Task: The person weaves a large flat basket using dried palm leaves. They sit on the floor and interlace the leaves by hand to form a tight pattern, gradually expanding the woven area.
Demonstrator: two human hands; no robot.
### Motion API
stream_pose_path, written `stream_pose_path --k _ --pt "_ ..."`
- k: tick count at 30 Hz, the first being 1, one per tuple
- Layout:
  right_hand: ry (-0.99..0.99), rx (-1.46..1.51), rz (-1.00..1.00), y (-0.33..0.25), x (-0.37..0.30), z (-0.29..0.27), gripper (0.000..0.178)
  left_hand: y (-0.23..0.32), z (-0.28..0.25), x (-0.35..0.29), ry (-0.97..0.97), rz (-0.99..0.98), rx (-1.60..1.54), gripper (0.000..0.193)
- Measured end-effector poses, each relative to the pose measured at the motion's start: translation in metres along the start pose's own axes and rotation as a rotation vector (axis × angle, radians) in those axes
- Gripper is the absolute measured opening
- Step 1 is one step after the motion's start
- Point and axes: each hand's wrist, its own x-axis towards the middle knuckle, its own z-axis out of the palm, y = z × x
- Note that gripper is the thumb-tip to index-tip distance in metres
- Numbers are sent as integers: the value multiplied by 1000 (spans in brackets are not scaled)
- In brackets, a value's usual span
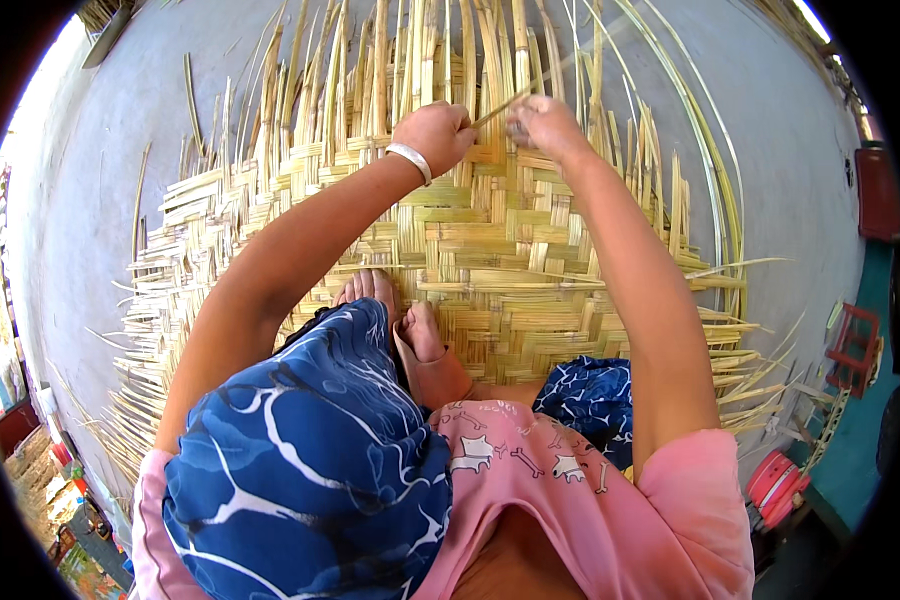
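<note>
A large woven mat of split bamboo strips (pixel 530 260) lies on the floor in front of me and under my feet. My left hand (pixel 437 138), with a white band at the wrist, is closed over the mat's far part, gripping a thin bamboo strip (pixel 498 108). That strip slants up to the right, past my right hand, and blurs toward its far end. My right hand (pixel 547 126) is beside it with fingers curled and smeared by motion; whether they touch the strip cannot be made out. Unwoven bamboo ends (pixel 380 70) fan out beyond both hands.
My bare feet (pixel 368 288) rest on the mat. Long, loose green strips (pixel 710 150) curve along the right side. Grey floor (pixel 800 200) surrounds the mat. At the right stand a small red-brown chair (pixel 852 348) and a pink round object (pixel 776 488); clutter lies at the lower left.
</note>
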Motion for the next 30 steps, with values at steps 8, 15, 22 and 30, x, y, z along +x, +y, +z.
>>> stream_pose_path --k 8,15,22,30 --pt "-8 -535 -164 -12 92 11 41 -12 9 6 65 -369 -294 27" --pt "-159 -23 -54 -7 85 9 32 -30 23 15 31 -422 -383 29" --pt "-215 311 -30 0 54 1 30 -21 9 15 -109 -125 -182 28" --pt "-228 499 -54 8 36 1 21 -22 1 19 -232 107 -21 24"
